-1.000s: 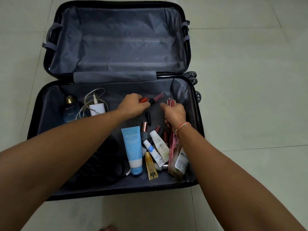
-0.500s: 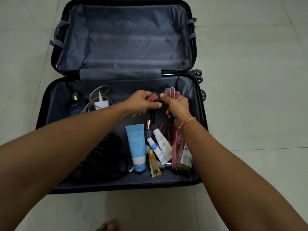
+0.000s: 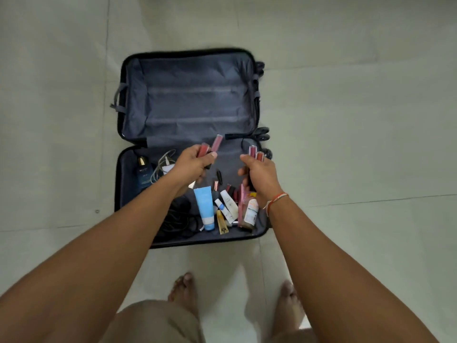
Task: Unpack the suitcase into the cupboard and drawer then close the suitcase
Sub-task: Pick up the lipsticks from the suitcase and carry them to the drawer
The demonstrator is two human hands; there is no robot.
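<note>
Grey lining covers both halves of the black suitcase (image 3: 123, 184), which lies flat and wide open on the pale tiled floor (image 3: 346, 120). Its far half holds nothing but the lining; the near half carries the loose toiletries.

Above the near half, the left hand (image 3: 194, 167) has its grip curled round a few reddish lip gloss tubes (image 3: 210, 148), whose ends stick up past the fingers toward the far side. The right hand (image 3: 259, 174), with a thread bracelet (image 3: 275, 200) at the wrist, has its grip wrapped round another bunch of pink tubes (image 3: 254, 153), ends likewise pointing up. The two hands are near each other but apart.

Under them, inside the near half, a blue tube (image 3: 205, 206) lies beside a small white tube (image 3: 228, 205) and a little yellow tube (image 3: 222, 222) close to the near rim. A clear bottle with a white label (image 3: 249, 214) lies at the right, partly under the right wrist. At the left end stand a dark blue perfume bottle (image 3: 143, 174) with a gold cap and, just right of it, a white charger with its cable (image 3: 164, 164). A black cord bundle (image 3: 178, 219) lies near the left forearm.

Two bare feet (image 3: 183, 290) stand on the floor at the near side of the case.
</note>
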